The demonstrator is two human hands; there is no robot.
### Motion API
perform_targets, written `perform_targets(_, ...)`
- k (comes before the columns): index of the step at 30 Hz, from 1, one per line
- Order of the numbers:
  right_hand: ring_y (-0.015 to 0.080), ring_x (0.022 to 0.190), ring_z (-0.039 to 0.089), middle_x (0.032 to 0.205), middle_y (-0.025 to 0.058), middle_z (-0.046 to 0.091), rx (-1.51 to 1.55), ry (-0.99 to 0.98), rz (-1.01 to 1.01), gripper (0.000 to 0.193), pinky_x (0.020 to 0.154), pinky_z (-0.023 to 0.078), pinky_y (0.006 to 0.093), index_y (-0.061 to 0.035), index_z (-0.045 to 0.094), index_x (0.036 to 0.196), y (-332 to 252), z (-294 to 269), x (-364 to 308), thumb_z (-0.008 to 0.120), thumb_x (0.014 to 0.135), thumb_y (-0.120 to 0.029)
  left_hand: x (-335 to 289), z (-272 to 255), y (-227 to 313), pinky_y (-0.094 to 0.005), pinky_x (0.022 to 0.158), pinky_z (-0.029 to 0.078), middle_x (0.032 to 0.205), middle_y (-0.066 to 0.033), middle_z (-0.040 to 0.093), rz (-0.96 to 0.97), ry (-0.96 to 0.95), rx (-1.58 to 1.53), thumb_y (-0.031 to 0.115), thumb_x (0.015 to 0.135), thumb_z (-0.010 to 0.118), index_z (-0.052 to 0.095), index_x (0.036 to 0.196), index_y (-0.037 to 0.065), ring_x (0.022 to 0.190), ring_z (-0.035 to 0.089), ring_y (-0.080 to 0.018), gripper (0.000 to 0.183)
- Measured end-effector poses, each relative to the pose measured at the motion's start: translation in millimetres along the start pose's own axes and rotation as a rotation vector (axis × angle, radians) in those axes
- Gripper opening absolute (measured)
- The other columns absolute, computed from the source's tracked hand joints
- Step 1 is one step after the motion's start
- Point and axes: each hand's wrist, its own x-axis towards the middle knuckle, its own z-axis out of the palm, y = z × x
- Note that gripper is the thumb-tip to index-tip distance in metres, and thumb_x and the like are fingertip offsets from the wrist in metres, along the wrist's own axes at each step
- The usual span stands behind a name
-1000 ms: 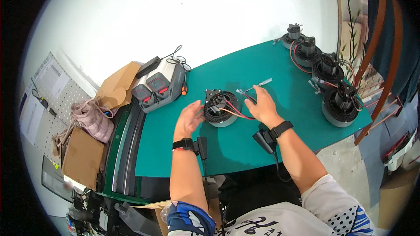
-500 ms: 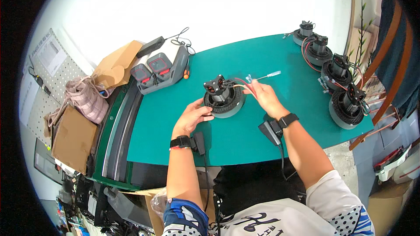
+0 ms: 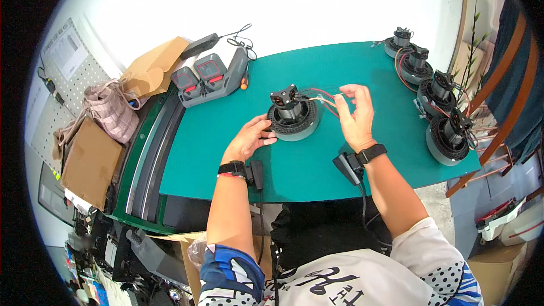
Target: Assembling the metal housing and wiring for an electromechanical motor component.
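Note:
A round black-and-grey motor (image 3: 293, 130) with a ribbed rim rests on the green table. At its near left side my left hand (image 3: 247, 139) grips the rim, thumb on top and fingers along the edge. Red, black and pale wires (image 3: 321, 100) run from the top of the motor toward the right. My right hand (image 3: 356, 116) is closed in a pinch on these wires near their ends, thumb against the index finger. The wire ends are partly hidden by the fingers.
Several similar motors (image 3: 447, 139) with wires stand in a row along the right edge of the green table (image 3: 226, 153). A grey battery charger (image 3: 212, 88) with two packs and an orange-handled screwdriver (image 3: 244, 83) lie at the back left. Cardboard boxes (image 3: 90, 158) and a pink bag (image 3: 111, 114) sit beyond the left edge.
My right hand has moved right with the wires, its fingers now pointing up. The clear-handled screwdriver that lay beside it is no longer visible. My left hand stays on the motor.

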Motion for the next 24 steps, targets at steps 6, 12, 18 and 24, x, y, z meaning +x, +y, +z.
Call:
perform_targets(6,0.0207,0.055,0.057,0.068,0.0066,0.058,0.022,-0.258,-0.273,0.008,0.052,0.046,0.0355,-0.0049,0.058,0.067,-4,-4,-8,0.065,0.070,-0.006,-1,-1,3,-0.0349,0.082,0.052,0.099,-0.0037,0.055,-0.032,-0.045,0.070,0.018,0.092,0.055,0.046,0.124,0.006,0.087,0.057,-0.0172,0.035)
perform_targets(12,0.0349,0.107,0.055,0.115,0.0216,0.055,-0.145,-0.561,0.025,0.061,0.093,0.044,0.0402,-0.0013,0.049,0.123,13,16,-21,0.073,0.073,-0.028,-7,-3,1,-0.0362,0.083,0.050,0.099,-0.0042,0.056,-0.047,-0.052,-0.036,0.031,0.093,0.057,0.050,0.111,0.009,0.089,0.058,-0.0196,0.029)
perform_targets(18,0.0340,0.129,0.040,0.142,0.0260,0.034,-0.080,-0.692,0.047,0.093,0.105,0.034,0.0387,-0.0006,0.025,0.142,20,20,-18,0.078,0.071,-0.029,-3,20,5,-0.0346,0.078,0.050,0.102,-0.0056,0.057,-0.024,0.111,0.242,0.024,0.093,0.050,0.046,0.126,0.009,0.088,0.055,-0.0185,0.037)
perform_targets(24,0.0258,0.100,0.062,0.123,0.0208,0.056,0.050,-0.781,0.200,0.084,0.081,0.049,0.0336,-0.0034,0.038,0.137,13,10,-16,0.081,0.066,-0.018,-12,24,0,-0.0334,0.078,0.049,0.103,-0.0046,0.061,0.057,0.137,0.292,0.019,0.093,0.047,0.055,0.121,0.003,0.088,0.056,-0.0159,0.032)
